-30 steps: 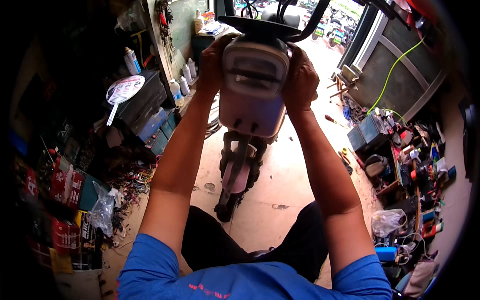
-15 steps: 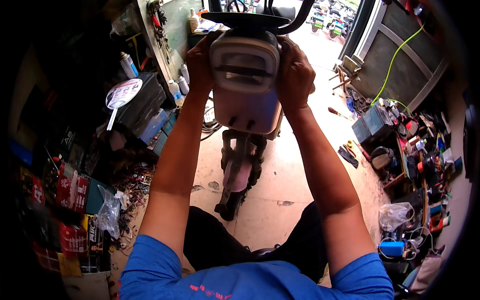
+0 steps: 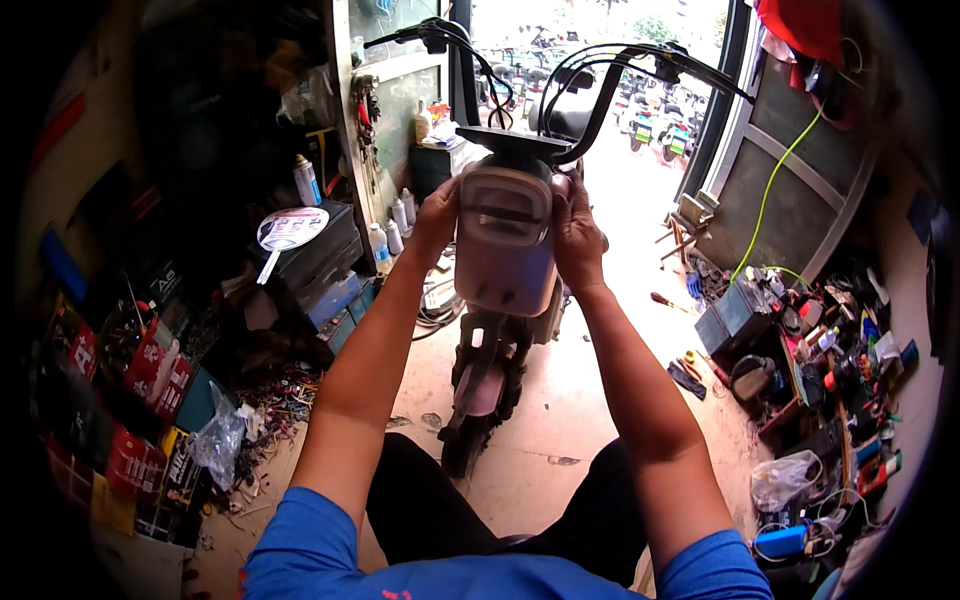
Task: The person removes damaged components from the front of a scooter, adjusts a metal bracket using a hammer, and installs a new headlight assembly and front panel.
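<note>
An electric scooter stands upright in front of me, its front wheel (image 3: 462, 445) toward my legs. Both my arms reach forward to its squarish headlight (image 3: 507, 212), set above a pale front panel (image 3: 503, 270). My left hand (image 3: 437, 215) grips the headlight's left side, and its fingertips are partly hidden behind the edge. Pressed to the opposite side is my right hand (image 3: 577, 235), its fingers up along the housing. Over the headlight sits a dark flat plate (image 3: 515, 142). Black handlebars (image 3: 602, 105) with cables rise behind it.
At left, a round white fan (image 3: 292, 228) lies on a dark cabinet, near a spray can (image 3: 306, 182). Loose wires (image 3: 275, 400) litter the floor there. Tools and parts crowd a rack (image 3: 800, 380) at right. A small wooden stool (image 3: 688, 222) stands by the doorway.
My view has tilted up, so the handlebars and doorway show more fully. Both hands stay on the headlight; the right hand's fingers look straighter than before.
</note>
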Available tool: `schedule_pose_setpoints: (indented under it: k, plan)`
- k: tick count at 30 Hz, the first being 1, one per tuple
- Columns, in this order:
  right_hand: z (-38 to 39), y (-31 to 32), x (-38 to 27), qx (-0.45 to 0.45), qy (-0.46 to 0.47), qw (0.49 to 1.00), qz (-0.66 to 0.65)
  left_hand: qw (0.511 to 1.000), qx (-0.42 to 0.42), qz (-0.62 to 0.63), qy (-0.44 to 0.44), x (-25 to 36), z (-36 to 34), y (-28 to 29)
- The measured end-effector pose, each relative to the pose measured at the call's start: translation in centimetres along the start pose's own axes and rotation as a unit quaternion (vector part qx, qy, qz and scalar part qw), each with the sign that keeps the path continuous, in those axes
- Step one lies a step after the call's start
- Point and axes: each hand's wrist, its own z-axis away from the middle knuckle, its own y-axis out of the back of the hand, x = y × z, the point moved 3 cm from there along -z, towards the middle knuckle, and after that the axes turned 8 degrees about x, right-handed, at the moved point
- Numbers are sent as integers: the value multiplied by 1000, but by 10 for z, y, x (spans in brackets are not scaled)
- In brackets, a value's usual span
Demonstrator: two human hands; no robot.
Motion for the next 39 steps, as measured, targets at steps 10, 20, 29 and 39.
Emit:
schedule_pose_setpoints:
  k: [10, 20, 29, 39]
  plan:
    - [-37, 12, 7, -249, -241, 900, -265, 950, -5, 179, 255, 8, -28, -4]
    - [-25, 8, 8, -141, -132, 966, -174, 950, 42, 205, 230, 1, -25, -6]
    - [17, 15, 23, -119, -42, 988, -86, 992, 106, 36, 52, -5, 53, -17]
    - [121, -1, 65, -88, -146, 984, -42, 984, 158, -79, -9, -98, 85, 23]
